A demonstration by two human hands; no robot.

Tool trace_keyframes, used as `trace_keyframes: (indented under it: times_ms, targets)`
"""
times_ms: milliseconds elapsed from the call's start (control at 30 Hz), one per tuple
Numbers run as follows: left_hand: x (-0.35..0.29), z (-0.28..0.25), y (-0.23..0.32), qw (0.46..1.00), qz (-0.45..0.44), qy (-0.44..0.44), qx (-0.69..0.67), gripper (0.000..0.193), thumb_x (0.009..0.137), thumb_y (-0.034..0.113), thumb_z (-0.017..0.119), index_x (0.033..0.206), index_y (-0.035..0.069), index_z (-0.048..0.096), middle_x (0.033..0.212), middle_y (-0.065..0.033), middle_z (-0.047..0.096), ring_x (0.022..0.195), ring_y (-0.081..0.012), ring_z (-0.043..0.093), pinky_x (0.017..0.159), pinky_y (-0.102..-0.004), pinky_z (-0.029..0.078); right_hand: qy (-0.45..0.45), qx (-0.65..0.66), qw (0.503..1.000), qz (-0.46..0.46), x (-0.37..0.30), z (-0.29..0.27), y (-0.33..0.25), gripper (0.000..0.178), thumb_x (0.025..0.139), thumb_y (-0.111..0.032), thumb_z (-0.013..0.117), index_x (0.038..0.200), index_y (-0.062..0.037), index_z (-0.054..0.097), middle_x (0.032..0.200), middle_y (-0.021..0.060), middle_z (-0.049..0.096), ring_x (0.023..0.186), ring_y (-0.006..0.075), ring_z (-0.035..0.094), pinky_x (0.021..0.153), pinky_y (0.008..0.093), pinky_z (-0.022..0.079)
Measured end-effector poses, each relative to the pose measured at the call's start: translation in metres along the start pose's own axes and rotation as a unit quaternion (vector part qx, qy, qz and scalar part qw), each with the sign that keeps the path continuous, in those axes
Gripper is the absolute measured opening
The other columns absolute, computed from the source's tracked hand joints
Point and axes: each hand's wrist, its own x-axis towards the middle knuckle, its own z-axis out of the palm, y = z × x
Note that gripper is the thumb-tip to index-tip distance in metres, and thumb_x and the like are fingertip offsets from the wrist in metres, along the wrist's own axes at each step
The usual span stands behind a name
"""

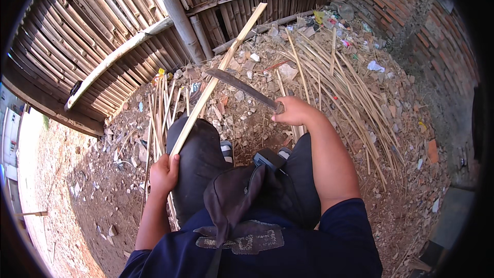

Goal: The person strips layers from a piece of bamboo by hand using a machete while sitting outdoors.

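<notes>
Bamboo strip [218,77] is the main thing here: a long, flat, pale tan slat, straight-edged and clean looking, way lighter than the weathered stuff around it. Its near end sits in the left hand [163,174], and from there it runs up and away to the right, crossing over the left knee and ending out near the bamboo wall [103,31]. The left hand is wrapped around the strip's lower end, fingers curled shut on it, thumb on top.

Over to the right of that hand and a bit further out, the right hand [294,111] is closed in a fist around the handle of a machete [242,87]. The blade is dark, dull and a little curved, and it points from the right hand up and left until its tip meets the strip about halfway along. Can't tell if the edge is actually biting into the bamboo or just resting on it.

Beyond the right hand there's a big heap of thin bamboo slivers [329,72] lying on rubble and dirt, same pale colour as the strip but much skinnier. A smaller bunch of slivers [162,108] sits just past the left hand. Right of the heap is a brick wall [391,0]. Close to both hands, a dark bag [242,195] hangs at the person's lap.
</notes>
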Motion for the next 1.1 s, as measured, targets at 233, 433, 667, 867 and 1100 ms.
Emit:
trace_keyframes:
  times_ms: [233, 433, 667, 867, 1100]
  targets:
    - [0.001, 0.000, 0.000, 1.000, 0.005, 0.002, 0.009, 0.052, 0.100, 0.044, 0.062, 0.072, 0.001, 0.052, 0.062, -0.0236, 0.058, 0.059, -0.0449, 0.061, 0.057, -0.0518, 0.047, -0.027, 0.012, 0.999, 0.026, -0.006, -0.014, -0.008, 0.051, 0.081, -0.029, 0.080, 0.125, -0.0072, 0.068, 0.110, 0.0195, 0.073, 0.105, 0.0357, 0.070, 0.091, 0.0420, 0.054]
    - [0.000, 0.001, -0.001, 1.000, 0.011, 0.008, 0.007, 0.052, 0.099, 0.045, 0.062, 0.072, 0.001, 0.053, 0.063, -0.0241, 0.060, 0.061, -0.0458, 0.062, 0.059, -0.0529, 0.047, 0.018, -0.037, 0.999, -0.025, -0.013, -0.006, -0.017, 0.049, 0.082, -0.028, 0.077, 0.126, -0.0107, 0.069, 0.107, 0.0202, 0.073, 0.101, 0.0342, 0.070, 0.090, 0.0434, 0.054]
    - [0.001, -0.001, 0.001, 1.000, 0.009, 0.007, 0.018, 0.052, 0.099, 0.045, 0.063, 0.072, 0.001, 0.052, 0.064, -0.0251, 0.060, 0.062, -0.0466, 0.062, 0.059, -0.0532, 0.048, -0.035, -0.042, 0.998, 0.017, -0.007, -0.007, -0.019, 0.052, 0.081, -0.028, 0.076, 0.129, -0.0091, 0.067, 0.111, 0.0206, 0.072, 0.105, 0.0337, 0.069, 0.090, 0.0432, 0.055]
    - [0.000, -0.002, 0.000, 1.000, 0.003, 0.004, 0.013, 0.052, 0.099, 0.046, 0.062, 0.073, 0.001, 0.052, 0.066, -0.0252, 0.061, 0.063, -0.0470, 0.062, 0.060, -0.0538, 0.048, -0.028, -0.025, 0.999, 0.000, -0.010, -0.009, -0.029, 0.054, 0.079, -0.026, 0.076, 0.129, -0.0090, 0.067, 0.105, 0.0203, 0.074, 0.099, 0.0340, 0.071, 0.088, 0.0427, 0.056]
    - [0.001, -0.001, 0.000, 1.000, 0.018, 0.001, 0.018, 0.052, 0.100, 0.046, 0.061, 0.074, 0.001, 0.052, 0.067, -0.0250, 0.061, 0.064, -0.0467, 0.063, 0.061, -0.0536, 0.048, -0.011, -0.043, 0.999, 0.011, -0.009, -0.014, -0.014, 0.054, 0.078, -0.025, 0.075, 0.128, -0.0087, 0.068, 0.107, 0.0204, 0.073, 0.103, 0.0347, 0.071, 0.092, 0.0423, 0.055]
